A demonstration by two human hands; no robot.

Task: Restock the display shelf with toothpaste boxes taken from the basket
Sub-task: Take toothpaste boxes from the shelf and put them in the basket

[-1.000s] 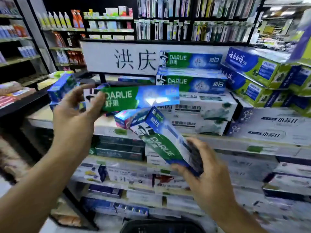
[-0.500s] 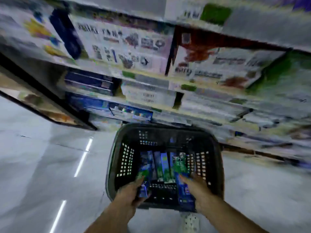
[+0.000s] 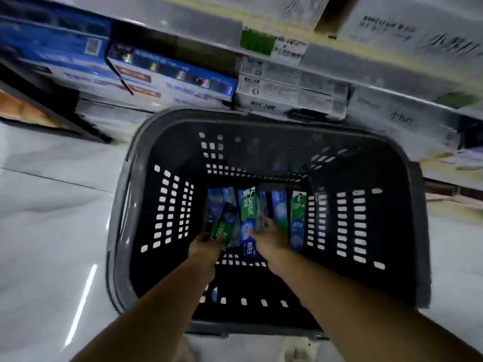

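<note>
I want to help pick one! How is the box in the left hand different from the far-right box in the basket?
The tilted box slants across its neighbours; the far-right box lies straight in the row. The left hand grips the tilted box at its near end; no hand plainly holds the far-right box. Both are green-and-blue toothpaste boxes in the basket.

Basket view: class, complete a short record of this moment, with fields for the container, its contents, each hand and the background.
Container: dark grey basket, perforated walls, on the pale floor
Contents: toothpaste boxes side by side at the bottom
Left: left hand grips the lower end of a tilted box
Right: right hand reaches among the boxes; grip unclear
Background: shelf stocked with boxes, blurred
</note>
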